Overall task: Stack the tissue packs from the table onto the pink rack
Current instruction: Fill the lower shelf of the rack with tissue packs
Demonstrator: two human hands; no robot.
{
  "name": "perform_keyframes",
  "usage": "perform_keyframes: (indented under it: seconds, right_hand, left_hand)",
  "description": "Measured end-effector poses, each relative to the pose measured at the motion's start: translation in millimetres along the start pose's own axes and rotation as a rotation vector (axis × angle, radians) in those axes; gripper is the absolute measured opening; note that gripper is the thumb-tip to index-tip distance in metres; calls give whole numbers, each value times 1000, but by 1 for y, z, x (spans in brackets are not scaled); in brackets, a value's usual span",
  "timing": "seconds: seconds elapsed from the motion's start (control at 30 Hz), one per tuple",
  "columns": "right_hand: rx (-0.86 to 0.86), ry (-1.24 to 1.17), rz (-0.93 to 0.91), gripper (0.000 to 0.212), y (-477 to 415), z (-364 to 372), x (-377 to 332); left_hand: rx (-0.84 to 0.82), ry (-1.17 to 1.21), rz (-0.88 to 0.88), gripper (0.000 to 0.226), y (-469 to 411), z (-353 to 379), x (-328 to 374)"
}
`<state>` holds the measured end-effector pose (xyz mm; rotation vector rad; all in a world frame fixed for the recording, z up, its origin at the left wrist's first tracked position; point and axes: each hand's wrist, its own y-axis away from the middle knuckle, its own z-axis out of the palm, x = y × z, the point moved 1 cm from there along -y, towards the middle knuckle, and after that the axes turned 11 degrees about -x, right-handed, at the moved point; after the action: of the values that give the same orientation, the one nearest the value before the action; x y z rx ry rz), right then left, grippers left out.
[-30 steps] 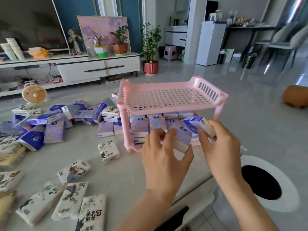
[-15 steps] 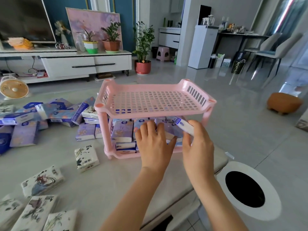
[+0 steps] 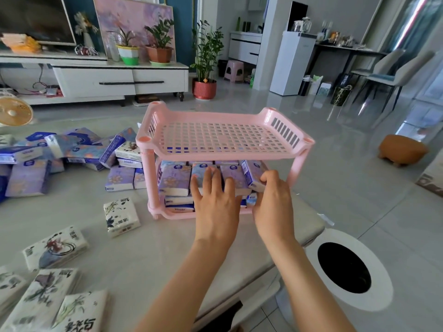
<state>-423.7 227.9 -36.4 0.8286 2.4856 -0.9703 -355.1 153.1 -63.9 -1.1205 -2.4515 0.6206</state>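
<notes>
A pink two-tier rack (image 3: 223,153) stands near the table's right end. Its top shelf holds nothing; its lower shelf is packed with purple tissue packs (image 3: 174,179). My left hand (image 3: 215,200) lies flat with spread fingers against the packs at the front of the lower shelf. My right hand (image 3: 272,197) grips a blue and purple tissue pack (image 3: 251,174), tilted on edge at the right side of the lower shelf. More purple and blue packs (image 3: 72,152) lie piled left of the rack. White flower-print packs (image 3: 121,216) lie on the near left of the table.
The grey table (image 3: 155,255) ends just right of the rack. A white round bin with a black opening (image 3: 345,269) sits on the floor below the right edge. A small fan (image 3: 14,112) stands at the far left. An orange stool (image 3: 402,149) sits on the floor.
My right hand has carried the blue pack forward and under the top shelf into the lower shelf. My left hand has moved in and now presses on the packs there.
</notes>
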Motion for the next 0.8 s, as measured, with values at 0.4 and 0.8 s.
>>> perform_keyframes:
  seconds: [0.4, 0.8]
  right_hand:
    - [-69, 114, 69, 38, -2, 13, 8]
    - [-32, -42, 14, 59, -1, 11, 6]
  left_hand:
    - [-26, 8, -55, 36, -2, -2, 0]
    - [-30, 103, -115, 44, 0, -18, -1]
